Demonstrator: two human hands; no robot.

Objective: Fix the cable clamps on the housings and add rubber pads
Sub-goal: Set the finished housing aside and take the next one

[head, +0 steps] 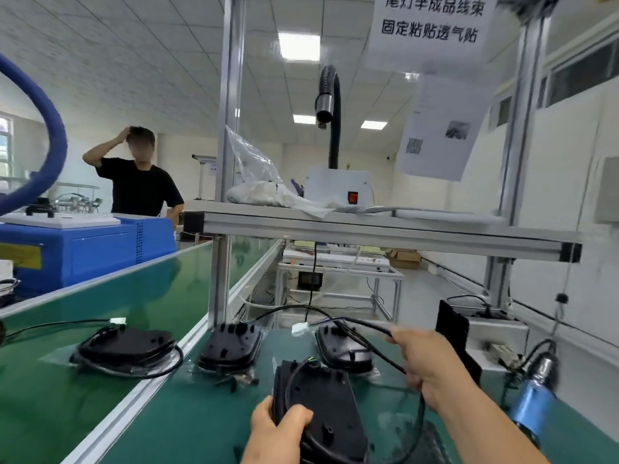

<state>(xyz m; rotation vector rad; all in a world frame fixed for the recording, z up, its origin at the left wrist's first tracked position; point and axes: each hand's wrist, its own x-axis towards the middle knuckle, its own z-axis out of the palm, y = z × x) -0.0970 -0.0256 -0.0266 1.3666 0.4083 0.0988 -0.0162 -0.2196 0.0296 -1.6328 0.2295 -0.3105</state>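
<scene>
Two hands share one housing [321, 393]: the left hand [281, 426] grips its near edge, the right hand [425, 363] is clenched round the cable [371, 349] just right of it. A hard pull could snag the far housing [351, 354].

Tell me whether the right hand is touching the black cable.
Touching. The head view shows the right hand curled round the black cable, which runs through its grip.

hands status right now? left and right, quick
left hand: closed, grip on the near black housing.
right hand: closed, grip on the black cable.
</scene>
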